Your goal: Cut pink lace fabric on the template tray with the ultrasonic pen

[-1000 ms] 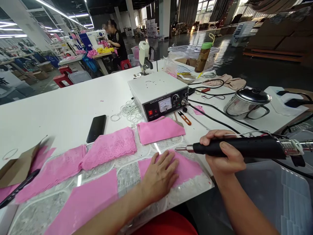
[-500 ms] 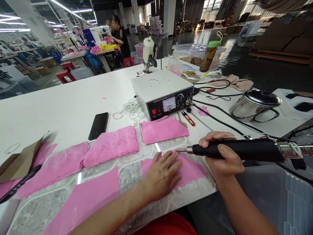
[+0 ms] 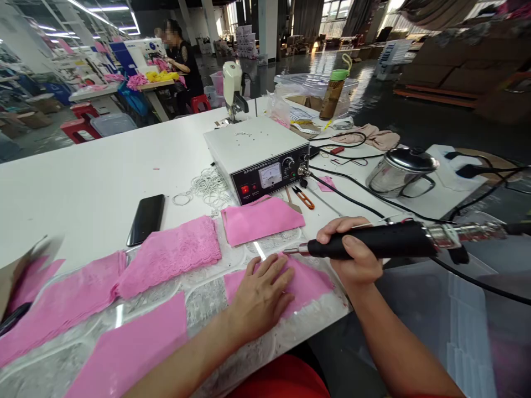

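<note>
My left hand (image 3: 263, 296) lies flat, fingers stretched, on a pink fabric piece (image 3: 309, 284) near the table's front edge. In my right hand (image 3: 357, 257) is the black handheld ultrasonic welder (image 3: 381, 241), held nearly level with its metal tip pointing left. That tip is at the fabric's upper edge, close to my left fingertips; whether it touches is hard to see. Behind them lies a folded pink fabric stack (image 3: 263, 221). To the left are a lace-edged pink stack (image 3: 174, 254) and a larger flat pink piece (image 3: 133, 345).
A welder control box (image 3: 257, 155) stands behind the fabric, its cable running to the tool. Orange thread snips (image 3: 303, 198), a phone (image 3: 146, 219), white elastic loops (image 3: 209, 188) and a lidded glass mug (image 3: 400, 171) lie around. Plastic bins (image 3: 423, 309) stand lower right. A person sits at a far sewing machine.
The camera has turned slightly right, so everything sits further left in the picture. Both hands, the welder and the fabric keep almost the same positions relative to one another.
</note>
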Tool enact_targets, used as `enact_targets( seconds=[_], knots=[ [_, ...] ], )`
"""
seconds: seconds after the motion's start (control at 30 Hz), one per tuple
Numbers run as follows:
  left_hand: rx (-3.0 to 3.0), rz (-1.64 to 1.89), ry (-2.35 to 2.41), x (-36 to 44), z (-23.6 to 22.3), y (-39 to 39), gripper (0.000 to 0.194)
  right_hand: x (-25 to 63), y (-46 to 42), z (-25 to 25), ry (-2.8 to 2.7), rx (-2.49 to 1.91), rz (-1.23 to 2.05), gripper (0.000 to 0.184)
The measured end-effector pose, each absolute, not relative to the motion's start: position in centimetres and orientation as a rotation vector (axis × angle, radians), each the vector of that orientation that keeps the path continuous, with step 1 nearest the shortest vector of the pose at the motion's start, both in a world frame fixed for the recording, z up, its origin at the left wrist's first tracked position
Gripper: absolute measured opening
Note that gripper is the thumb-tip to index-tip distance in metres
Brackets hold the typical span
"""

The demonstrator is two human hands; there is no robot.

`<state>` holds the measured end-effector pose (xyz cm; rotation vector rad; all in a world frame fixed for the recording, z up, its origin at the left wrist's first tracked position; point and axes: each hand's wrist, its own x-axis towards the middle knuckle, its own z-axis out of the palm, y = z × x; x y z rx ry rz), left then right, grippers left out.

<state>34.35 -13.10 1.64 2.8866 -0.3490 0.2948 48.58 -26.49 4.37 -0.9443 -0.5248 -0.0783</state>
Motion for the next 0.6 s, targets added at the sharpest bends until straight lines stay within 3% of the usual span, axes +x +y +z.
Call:
enact_targets(
  seconds=[0.6],
  knots=[
    [2.909, 0.421, -0.436, 34.7, 1.7, -12.9, 0.031, 48.4, -34.8, 5.4, -0.488, -0.975, -0.097, 0.016]
  ],
)
